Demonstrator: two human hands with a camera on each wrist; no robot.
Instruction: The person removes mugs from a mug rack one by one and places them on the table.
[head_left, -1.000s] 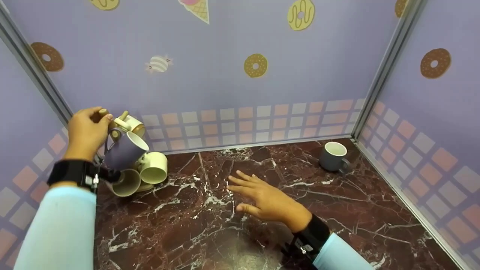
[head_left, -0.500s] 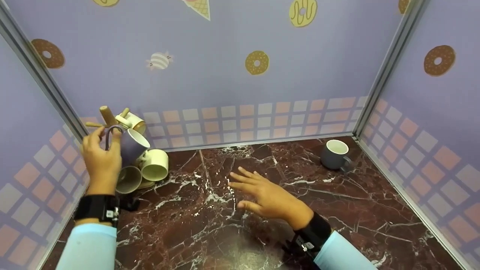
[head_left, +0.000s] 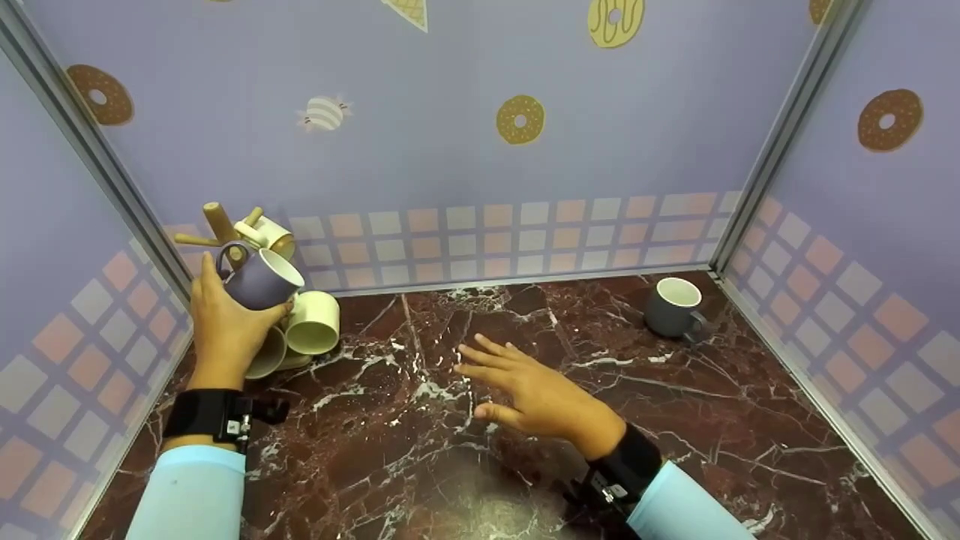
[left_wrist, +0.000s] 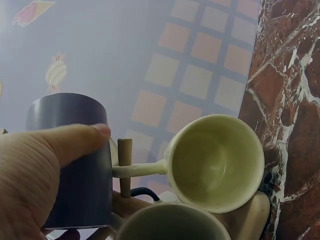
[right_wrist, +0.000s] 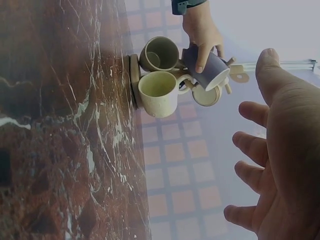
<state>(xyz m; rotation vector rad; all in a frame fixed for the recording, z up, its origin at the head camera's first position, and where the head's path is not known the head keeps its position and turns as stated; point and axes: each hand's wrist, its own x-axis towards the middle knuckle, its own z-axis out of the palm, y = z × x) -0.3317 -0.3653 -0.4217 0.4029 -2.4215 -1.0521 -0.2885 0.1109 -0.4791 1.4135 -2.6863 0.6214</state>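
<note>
A purple mug (head_left: 260, 283) with a white inside hangs tilted by its handle on a wooden mug tree (head_left: 217, 221) at the back left. My left hand (head_left: 229, 330) holds its body, thumb on one side and fingers on the other; the left wrist view shows the thumb across the mug. Below it on the tree hang a pale yellow mug (head_left: 313, 322) and a grey-green mug (left_wrist: 172, 225), the latter partly behind my hand in the head view. Behind hangs a cream mug (head_left: 271, 236). Over the table's middle my right hand (head_left: 540, 394) is spread, holding nothing.
A dark grey mug (head_left: 673, 309) stands upright at the back right of the marbled table (head_left: 420, 450). Purple patterned walls (head_left: 420, 150) enclose the back and both sides.
My left hand has come down from the top of the mug tree, past the purple mug's handle, and now grips the mug's body. The right hand stays nearly still.
</note>
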